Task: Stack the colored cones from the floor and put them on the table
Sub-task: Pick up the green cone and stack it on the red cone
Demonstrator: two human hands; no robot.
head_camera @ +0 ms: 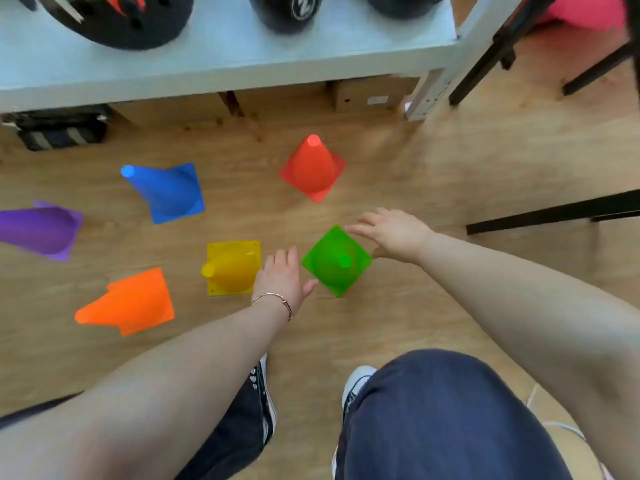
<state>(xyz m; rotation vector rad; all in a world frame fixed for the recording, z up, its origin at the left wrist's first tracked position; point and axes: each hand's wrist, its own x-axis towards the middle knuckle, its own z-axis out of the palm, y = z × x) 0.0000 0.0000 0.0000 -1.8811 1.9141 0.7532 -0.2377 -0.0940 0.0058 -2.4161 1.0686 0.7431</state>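
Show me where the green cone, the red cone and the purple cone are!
green cone (332,261), head view, on its sloped side.
red cone (311,168), head view, on its middle.
purple cone (38,230), head view, on its side.

white "2" in circle on black helmet (284,8) on table (207,64) (no other text legible).

Six cones are seen on the floor, one of each color: one red cone (312,168), one blue cone (166,192), one purple cone (40,230), one yellow cone (230,266), one orange cone (130,303) and one green cone (336,261). Two hands are counted, the left hand (282,277) and the right hand (394,233). Three dark round things are seen in part on one table (207,57). Two shoes are seen.
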